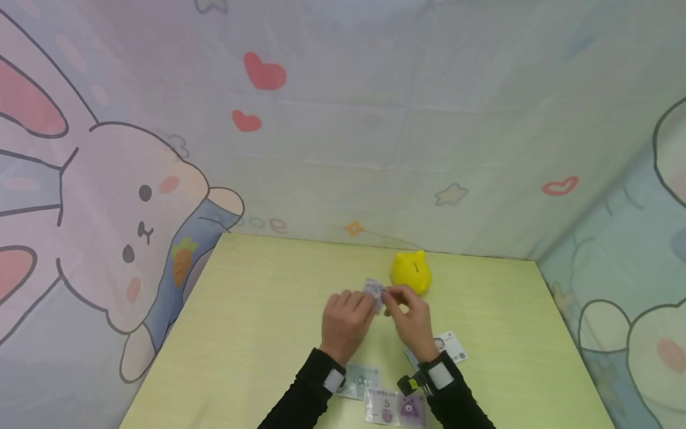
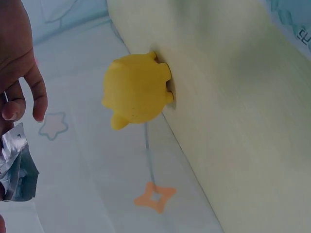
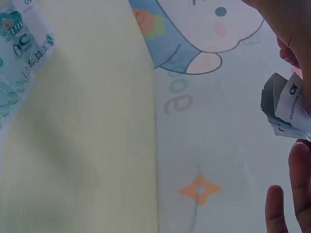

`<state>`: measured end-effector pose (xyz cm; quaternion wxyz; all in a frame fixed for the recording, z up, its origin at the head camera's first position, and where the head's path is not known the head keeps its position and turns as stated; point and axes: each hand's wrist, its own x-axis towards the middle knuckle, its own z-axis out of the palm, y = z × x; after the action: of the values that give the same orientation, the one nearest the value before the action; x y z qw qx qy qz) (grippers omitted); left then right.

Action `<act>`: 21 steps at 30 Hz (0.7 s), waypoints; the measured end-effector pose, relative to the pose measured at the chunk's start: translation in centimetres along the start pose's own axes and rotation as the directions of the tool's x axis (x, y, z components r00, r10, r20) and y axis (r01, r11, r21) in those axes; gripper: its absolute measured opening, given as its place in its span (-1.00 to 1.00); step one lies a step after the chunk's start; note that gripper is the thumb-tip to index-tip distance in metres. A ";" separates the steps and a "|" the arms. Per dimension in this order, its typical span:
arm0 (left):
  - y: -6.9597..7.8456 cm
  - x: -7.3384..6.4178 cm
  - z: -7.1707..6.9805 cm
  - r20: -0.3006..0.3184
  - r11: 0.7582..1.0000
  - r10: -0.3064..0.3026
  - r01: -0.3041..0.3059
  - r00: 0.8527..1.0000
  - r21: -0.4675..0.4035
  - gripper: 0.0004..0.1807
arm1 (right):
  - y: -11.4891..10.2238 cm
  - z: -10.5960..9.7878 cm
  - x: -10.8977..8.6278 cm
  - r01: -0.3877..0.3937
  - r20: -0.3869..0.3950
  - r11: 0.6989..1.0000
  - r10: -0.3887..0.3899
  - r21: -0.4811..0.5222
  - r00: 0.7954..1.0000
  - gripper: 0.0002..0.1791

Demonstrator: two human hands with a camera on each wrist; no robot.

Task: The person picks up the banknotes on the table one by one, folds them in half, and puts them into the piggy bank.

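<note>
A small folded play banknote (image 1: pixel 373 289), purplish and printed, is between my two hands above the table. My left hand (image 1: pixel 345 322) pinches its left part with the back of the hand upward. On the other side, the thumb and forefinger of my right hand (image 1: pixel 414 319) pinch its right edge. Silvery creased layers of the banknote (image 2: pixel 22 167) show in the left wrist view, and its open folds face the camera in the right wrist view. Just beyond the right hand stands a yellow piggy bank (image 1: pixel 411 268), its slot on top.
Near the forearms, a greenish play banknote (image 1: pixel 361 381) and a purple one marked 5 (image 1: pixel 393 407) lie on the pale yellow table (image 1: pixel 241 333). More paper notes (image 1: pixel 452 345) lie partly under the right wrist. A cartoon-printed cloth (image 1: pixel 343 149) hangs behind the table.
</note>
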<state>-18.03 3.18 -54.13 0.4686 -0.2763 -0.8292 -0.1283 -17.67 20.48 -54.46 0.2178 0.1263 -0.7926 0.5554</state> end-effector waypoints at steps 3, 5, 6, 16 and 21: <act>-0.4 0.1 -0.2 -0.017 1.000 -0.017 0.017 1.000 0.018 -0.81 | 0.0 0.0 0.0 0.008 -0.005 1.000 -0.007 0.015 1.000 -0.90; -0.8 0.2 -0.4 -0.027 0.999 -0.041 0.042 0.999 0.029 -0.82 | 0.0 0.0 -0.1 0.013 -0.017 1.000 -0.013 0.021 1.000 -0.89; -1.0 0.2 -0.4 -0.030 0.998 -0.050 0.051 0.998 0.036 -0.82 | 0.0 0.0 -0.1 0.014 -0.024 1.000 -0.014 0.021 1.000 -0.89; -0.2 0.1 -0.2 0.004 0.996 0.054 -0.054 0.999 0.065 -0.76 | -0.3 0.2 -0.1 -0.013 -0.024 0.999 0.014 0.032 1.000 -0.89; 0.5 0.3 0.0 0.006 0.999 0.045 -0.045 0.999 0.025 -0.79 | -0.5 0.1 -0.1 0.005 -0.014 0.999 -0.004 0.037 1.000 -0.89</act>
<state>-17.83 3.65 -53.90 0.4727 -0.2893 -0.8255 -0.1065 -17.34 20.21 -54.10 0.2221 0.1283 -0.7805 0.5702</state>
